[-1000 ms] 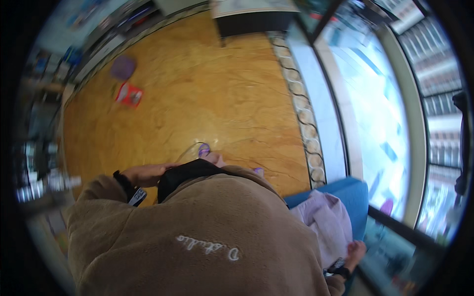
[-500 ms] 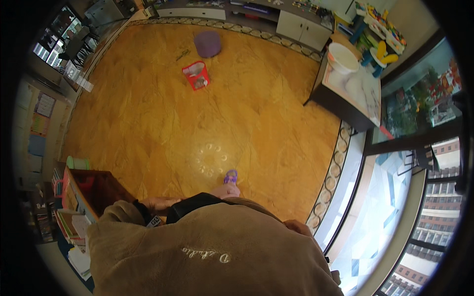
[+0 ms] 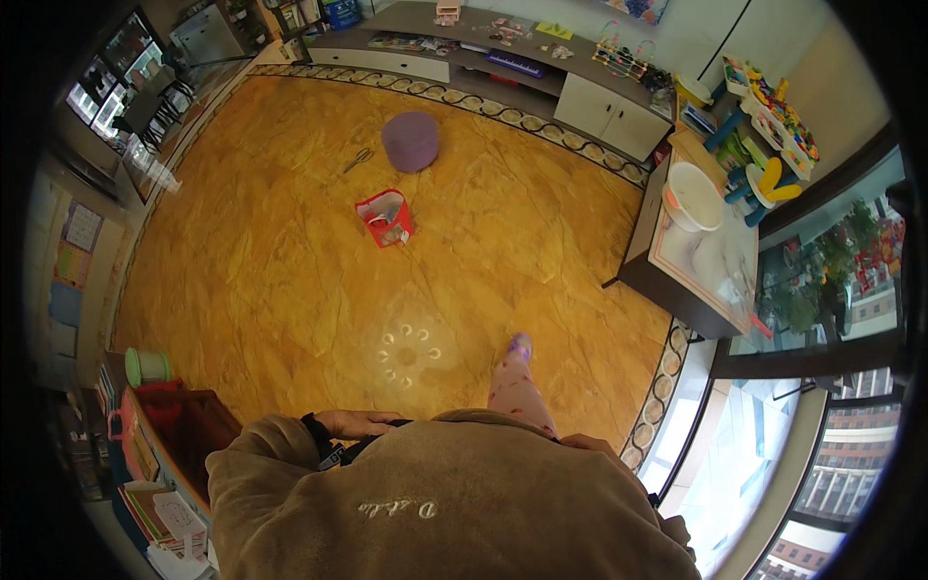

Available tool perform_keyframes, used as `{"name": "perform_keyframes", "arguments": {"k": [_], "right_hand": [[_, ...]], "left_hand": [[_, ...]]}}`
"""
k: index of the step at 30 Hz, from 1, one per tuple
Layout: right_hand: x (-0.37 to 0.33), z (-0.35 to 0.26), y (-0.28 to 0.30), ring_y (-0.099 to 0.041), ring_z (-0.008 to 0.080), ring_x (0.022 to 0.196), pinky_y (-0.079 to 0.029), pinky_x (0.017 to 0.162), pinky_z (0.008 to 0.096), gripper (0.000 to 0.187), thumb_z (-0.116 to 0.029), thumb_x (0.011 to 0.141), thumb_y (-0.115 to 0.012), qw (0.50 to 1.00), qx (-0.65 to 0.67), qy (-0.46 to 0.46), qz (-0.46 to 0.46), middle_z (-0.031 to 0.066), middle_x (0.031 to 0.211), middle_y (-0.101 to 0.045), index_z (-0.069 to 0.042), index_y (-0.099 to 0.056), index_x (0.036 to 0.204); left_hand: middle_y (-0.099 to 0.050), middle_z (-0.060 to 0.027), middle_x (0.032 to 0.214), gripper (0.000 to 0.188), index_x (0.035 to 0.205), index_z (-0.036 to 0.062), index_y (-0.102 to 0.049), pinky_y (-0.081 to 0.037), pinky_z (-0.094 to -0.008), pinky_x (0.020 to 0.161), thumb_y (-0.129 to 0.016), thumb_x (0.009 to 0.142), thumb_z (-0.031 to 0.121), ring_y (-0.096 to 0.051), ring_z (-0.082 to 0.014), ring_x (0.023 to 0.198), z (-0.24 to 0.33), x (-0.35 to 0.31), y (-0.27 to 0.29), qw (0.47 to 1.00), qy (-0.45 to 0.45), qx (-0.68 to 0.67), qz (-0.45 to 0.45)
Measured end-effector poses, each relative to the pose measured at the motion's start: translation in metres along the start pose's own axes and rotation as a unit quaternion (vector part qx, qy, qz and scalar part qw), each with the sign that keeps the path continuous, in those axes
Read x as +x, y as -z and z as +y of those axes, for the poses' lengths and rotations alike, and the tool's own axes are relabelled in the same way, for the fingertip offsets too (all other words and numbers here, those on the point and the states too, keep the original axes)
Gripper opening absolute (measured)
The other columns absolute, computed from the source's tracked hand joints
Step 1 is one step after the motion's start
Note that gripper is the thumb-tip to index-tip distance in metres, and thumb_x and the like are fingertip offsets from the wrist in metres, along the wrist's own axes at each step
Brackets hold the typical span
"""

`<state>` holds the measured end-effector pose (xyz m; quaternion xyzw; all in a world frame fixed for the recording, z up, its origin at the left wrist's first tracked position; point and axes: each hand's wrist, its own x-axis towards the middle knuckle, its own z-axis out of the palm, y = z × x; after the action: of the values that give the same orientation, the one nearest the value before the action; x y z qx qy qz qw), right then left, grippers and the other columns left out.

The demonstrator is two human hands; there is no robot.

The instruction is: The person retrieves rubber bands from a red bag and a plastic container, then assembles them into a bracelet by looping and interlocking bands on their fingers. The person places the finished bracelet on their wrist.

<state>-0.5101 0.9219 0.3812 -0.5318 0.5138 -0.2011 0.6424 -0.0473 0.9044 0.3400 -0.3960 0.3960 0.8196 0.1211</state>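
Observation:
My left hand (image 3: pixel 358 422) lies at waist height in front of the brown sweatshirt (image 3: pixel 435 503), fingers stretched to the right. Beneath it shows the edge of something black (image 3: pixel 372 443), mostly hidden by the sweatshirt; no grip on it is visible. At the other side of my waist, only a part of my right hand (image 3: pixel 592 445) shows, and its fingers are hidden. Ahead on the floor stands a red-edged open bag or small bin (image 3: pixel 387 220) with pale contents. Scissors (image 3: pixel 359 159) lie beyond it, beside a round purple pouf (image 3: pixel 410 142).
A brown open box (image 3: pixel 193 425) and papers stand at my left. On the right, a low table (image 3: pixel 710 266) carries a white basin (image 3: pixel 692 196). A long cabinet (image 3: pixel 522 72) lines the far wall. A toy-block table (image 3: pixel 773 126) fills the far right corner.
The view has tilted up, so the floor things sit lower in the picture. My leg with the purple slipper now reaches out farther right. My left hand shows more clearly.

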Motion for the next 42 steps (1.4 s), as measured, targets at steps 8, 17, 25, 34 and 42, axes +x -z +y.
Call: {"name": "perform_keyframes", "arguments": {"k": [8,17,25,34,42], "right_hand": [[0.126,-0.05,0.182,-0.067,0.0178,0.094,-0.053,0.082,0.0293,0.029,-0.015,0.096,-0.062,1.0,-0.014,-0.018,-0.02,0.0097,0.098,-0.07,0.0,-0.06,0.121],[0.351,-0.14,0.315,-0.068,0.0167,0.076,-0.053,0.067,0.0295,0.025,-0.019,0.096,-0.061,0.989,-0.085,0.003,-0.121,0.0106,0.09,-0.069,0.0,-0.063,0.113],[0.581,-0.252,0.337,-0.067,0.022,0.093,-0.051,0.08,0.0348,0.031,-0.022,0.093,-0.062,0.966,-0.139,0.056,-0.21,0.0127,0.099,-0.069,-0.003,-0.063,0.117],[0.72,-0.374,0.392,-0.063,0.0219,0.105,-0.048,0.092,0.0344,0.03,-0.016,0.099,-0.054,0.945,-0.135,0.096,-0.281,0.0127,0.114,-0.068,-0.003,-0.06,0.124],[0.843,-0.418,0.495,-0.058,0.0223,0.114,-0.045,0.095,0.033,0.033,-0.011,0.097,-0.053,0.95,-0.012,0.024,-0.312,0.0154,0.123,-0.063,0.001,-0.058,0.127]], "left_hand": [[-0.059,-0.0045,0.129,0.052,0.147,0.0155,-0.045,-0.054,-0.0331,0.085,-0.05,0.102,0.04,-0.058,-0.0148,0.108,0.132,0.05,0.115,0.996,-0.011,0.075,0.052],[-0.064,-0.0047,0.124,0.045,0.138,0.0094,-0.055,-0.048,-0.0329,0.093,-0.062,0.098,0.029,-0.058,-0.0149,0.11,0.265,0.02,0.182,0.977,-0.05,-0.131,0.161],[-0.065,-0.0057,0.12,0.046,0.136,0.0094,-0.055,-0.048,-0.0338,0.093,-0.064,0.096,0.029,-0.059,-0.016,0.109,0.363,0.004,0.32,0.948,-0.064,-0.21,0.229],[-0.066,-0.0069,0.117,0.047,0.135,0.0094,-0.056,-0.048,-0.0348,0.092,-0.066,0.094,0.03,-0.06,-0.0172,0.107,0.51,0.016,0.516,0.975,-0.042,-0.142,0.166],[-0.067,-0.0079,0.114,0.047,0.134,0.0095,-0.056,-0.048,-0.0357,0.092,-0.068,0.093,0.031,-0.061,-0.0182,0.106,0.61,0.079,0.619,0.974,-0.001,-0.139,0.177]]}}
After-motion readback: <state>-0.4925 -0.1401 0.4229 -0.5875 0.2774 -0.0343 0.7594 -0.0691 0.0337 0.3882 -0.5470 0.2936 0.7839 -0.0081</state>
